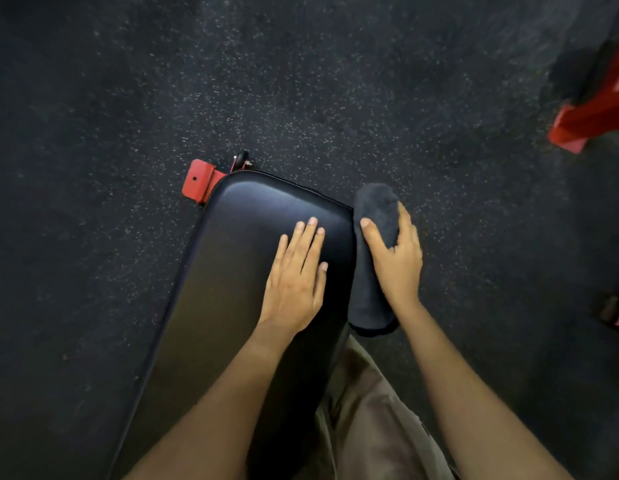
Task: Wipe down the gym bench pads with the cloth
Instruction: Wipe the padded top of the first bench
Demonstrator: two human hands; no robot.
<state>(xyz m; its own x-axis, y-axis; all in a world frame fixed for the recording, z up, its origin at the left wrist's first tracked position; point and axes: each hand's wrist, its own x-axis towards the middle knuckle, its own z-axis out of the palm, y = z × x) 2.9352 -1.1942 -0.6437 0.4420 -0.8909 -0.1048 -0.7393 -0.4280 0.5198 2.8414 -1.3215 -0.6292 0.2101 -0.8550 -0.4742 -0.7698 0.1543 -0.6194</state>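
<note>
Cloth point(372, 258) clamped in right grip point(396, 258) against pad's point(232, 271) right edge; left hand point(296, 282) flat, fingers apart.

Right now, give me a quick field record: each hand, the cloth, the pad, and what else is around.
left hand: flat, palm down on bench pad
right hand: gripping cloth against the pad's right side edge
cloth: dark grey, hanging down the side
pad: black, glossy
frame: red bracket at far end
floor: dark speckled rubber
</note>
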